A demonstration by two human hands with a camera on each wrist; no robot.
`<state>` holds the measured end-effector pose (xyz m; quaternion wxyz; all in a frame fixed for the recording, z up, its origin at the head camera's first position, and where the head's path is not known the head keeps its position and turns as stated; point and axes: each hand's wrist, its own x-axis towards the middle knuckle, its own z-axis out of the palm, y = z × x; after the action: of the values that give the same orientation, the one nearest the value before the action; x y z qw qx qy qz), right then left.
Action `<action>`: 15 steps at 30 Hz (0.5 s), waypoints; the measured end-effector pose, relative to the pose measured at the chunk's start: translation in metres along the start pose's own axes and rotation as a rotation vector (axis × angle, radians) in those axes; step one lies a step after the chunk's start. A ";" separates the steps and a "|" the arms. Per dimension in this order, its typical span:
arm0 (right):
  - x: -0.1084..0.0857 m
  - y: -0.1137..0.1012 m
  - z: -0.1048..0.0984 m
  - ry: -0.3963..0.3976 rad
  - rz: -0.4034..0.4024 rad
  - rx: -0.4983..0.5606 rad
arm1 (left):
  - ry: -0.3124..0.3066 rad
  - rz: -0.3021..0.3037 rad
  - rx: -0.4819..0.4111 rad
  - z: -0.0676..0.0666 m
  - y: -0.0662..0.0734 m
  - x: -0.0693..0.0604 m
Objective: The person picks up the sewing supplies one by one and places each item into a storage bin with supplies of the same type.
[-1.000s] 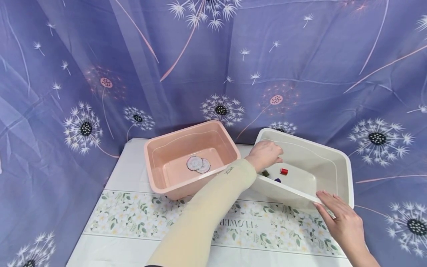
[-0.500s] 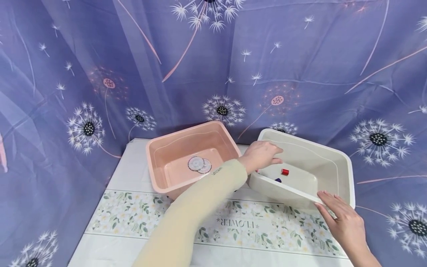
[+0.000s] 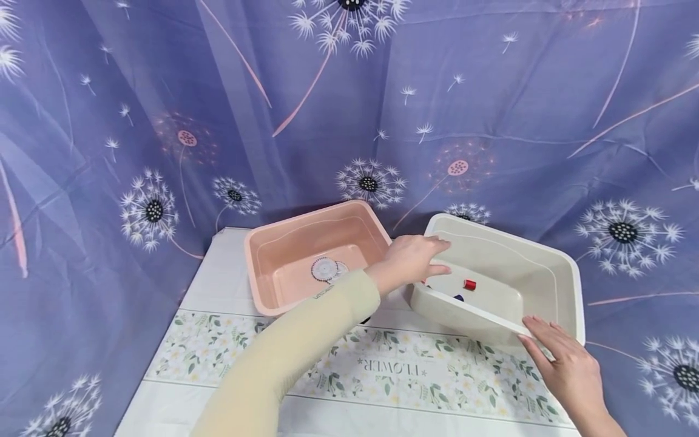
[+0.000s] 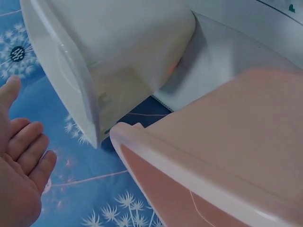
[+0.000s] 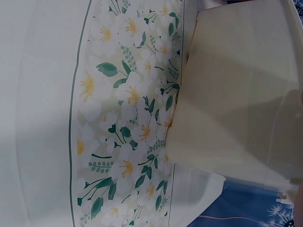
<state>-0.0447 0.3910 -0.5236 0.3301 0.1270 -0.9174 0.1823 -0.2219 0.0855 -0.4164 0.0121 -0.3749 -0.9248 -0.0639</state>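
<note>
My left hand [image 3: 412,258] hangs above the left end of the cream plastic bin [image 3: 499,237], fingers loosely extended. Its relaxed, empty palm shows in the left wrist view. Inside that bin lie a red thread spool [image 3: 469,284] and a dark blue spool [image 3: 459,298], partly hidden by the near wall. Something small and reddish shows at the rim below my left hand, too covered to make out. My right hand [image 3: 568,364] rests on the bin's near rim by the right corner, its fingers fairly straight over the edge.
A pink bin [image 3: 306,218] stands to the left, with round white pin wheels [image 3: 324,269] on its floor, partly behind the left sleeve [image 3: 306,328]. Both bins sit on a white table cover with a floral band [image 3: 393,376]. A blue dandelion curtain [image 3: 327,91] hangs behind.
My left hand has drawn back leftward from inside the cream bin, its fingers straightening. The left forearm has swung left and now covers part of the pin wheels. My right hand has stayed on the rim.
</note>
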 end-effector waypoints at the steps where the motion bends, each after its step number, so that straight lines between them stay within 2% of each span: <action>1: 0.000 0.000 0.000 0.000 0.000 0.001 | 0.004 -0.004 -0.014 -0.001 -0.001 -0.004; 8: 0.001 0.000 -0.003 -0.013 0.002 0.014 | 0.004 -0.018 -0.063 -0.012 -0.008 -0.027; 15: 0.000 0.001 -0.004 -0.035 0.020 -0.001 | 0.020 -0.030 -0.076 -0.016 -0.015 -0.044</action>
<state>-0.0428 0.3940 -0.5212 0.3123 0.1207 -0.9244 0.1830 -0.2016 0.0422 -0.4051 0.0060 -0.3604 -0.9271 -0.1030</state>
